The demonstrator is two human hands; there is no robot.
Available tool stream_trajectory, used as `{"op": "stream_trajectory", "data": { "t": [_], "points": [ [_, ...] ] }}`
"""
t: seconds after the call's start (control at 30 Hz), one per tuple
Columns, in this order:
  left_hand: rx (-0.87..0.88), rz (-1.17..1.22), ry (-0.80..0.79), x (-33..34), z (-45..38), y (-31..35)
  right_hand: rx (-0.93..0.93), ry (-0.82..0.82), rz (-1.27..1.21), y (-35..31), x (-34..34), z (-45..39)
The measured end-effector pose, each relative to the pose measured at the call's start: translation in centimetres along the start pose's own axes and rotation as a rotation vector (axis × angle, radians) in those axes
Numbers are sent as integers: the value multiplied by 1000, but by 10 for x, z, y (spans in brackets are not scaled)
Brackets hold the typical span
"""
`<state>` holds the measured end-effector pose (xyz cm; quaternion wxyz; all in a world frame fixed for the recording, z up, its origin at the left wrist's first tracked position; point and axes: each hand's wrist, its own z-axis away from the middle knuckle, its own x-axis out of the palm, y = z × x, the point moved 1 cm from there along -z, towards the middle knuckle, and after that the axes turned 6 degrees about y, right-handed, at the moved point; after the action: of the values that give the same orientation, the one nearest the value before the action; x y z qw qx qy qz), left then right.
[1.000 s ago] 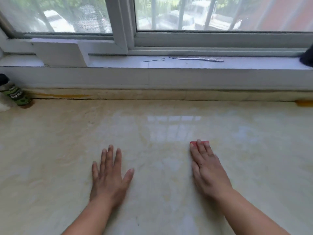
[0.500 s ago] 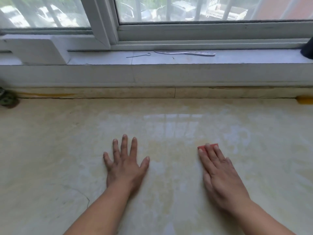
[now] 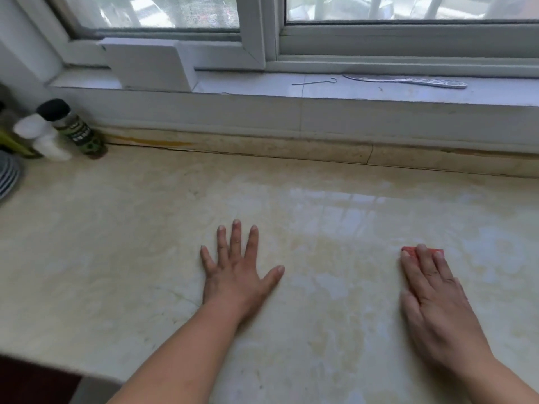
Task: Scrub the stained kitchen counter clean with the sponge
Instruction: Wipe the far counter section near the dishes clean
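Head view gives me the red sponge flat on the table, well to the right, only its far edge peeking past my right hand. That hand lies palm-down on it, fingers straight and close together, pressing rather than curled around it. My left hand rests flat on the bare stone near the middle, fingers spread, holding nothing. Pale yellowish streaks mark the surface between both hands. Far left, bottles stand by the wall; a slim metal tool lies on the windowsill.
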<state>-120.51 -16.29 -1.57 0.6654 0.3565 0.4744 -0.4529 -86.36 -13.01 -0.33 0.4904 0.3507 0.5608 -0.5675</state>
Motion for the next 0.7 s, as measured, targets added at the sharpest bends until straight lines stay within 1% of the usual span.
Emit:
{"op": "stream_trajectory", "data": {
  "t": [0.2,0.27,0.37,0.47,0.53,0.6,0.7],
  "points": [
    [42,45,47,4,0,-4,67,65,15,-10,9,-6],
    [58,62,44,4,0,-5,52,60,40,-27,16,-2],
    [77,80,41,3,-2,-6,-127,27,70,-77,35,21],
    [77,92,31,4,-6,-7,-333,2,-3,-145,64,64],
    [85,87,31,4,-6,-9,-475,14,-47,-183,79,91],
    [96,83,30,3,-6,-10,-547,12,-29,-194,85,104],
    [111,88,0,0,-5,-12,-626,3,41,-162,76,109]
  ]
}}
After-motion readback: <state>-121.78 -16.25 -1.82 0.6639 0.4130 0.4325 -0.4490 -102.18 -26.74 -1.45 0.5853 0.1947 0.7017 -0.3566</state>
